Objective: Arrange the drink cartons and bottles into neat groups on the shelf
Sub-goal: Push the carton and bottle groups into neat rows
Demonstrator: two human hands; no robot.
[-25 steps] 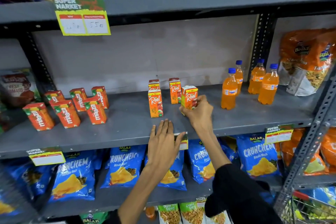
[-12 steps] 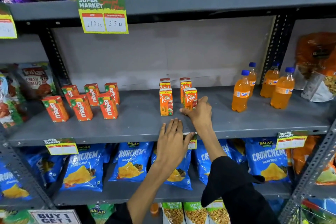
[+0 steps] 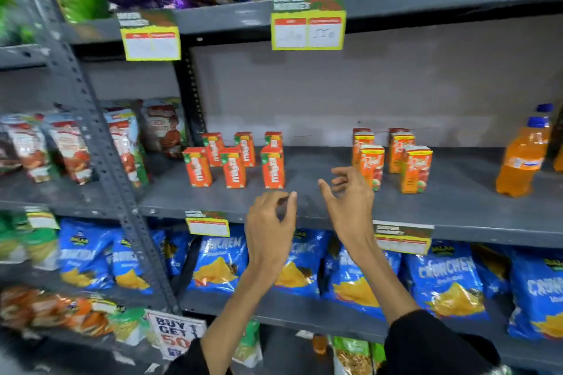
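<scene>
My left hand (image 3: 269, 228) hovers at the front lip of the grey shelf (image 3: 457, 207), fingers curled loosely, thumb and forefinger nearly meeting on nothing. My right hand (image 3: 350, 204) hangs just beside it, fingers spread apart and empty, close to the front-left Real carton (image 3: 372, 166) but not touching.

The four Real cartons stand upright in two rows toward the middle of that shelf, labels outward, which I judge a finished block. The six Maaza cartons (image 3: 234, 161) stand left of them, three in front and three behind, the rows slightly uneven. I take both hands to be heading there to square them.

The orange Fanta bottles (image 3: 521, 158) stand at the shelf's right end, partly cut off by the frame.
</scene>
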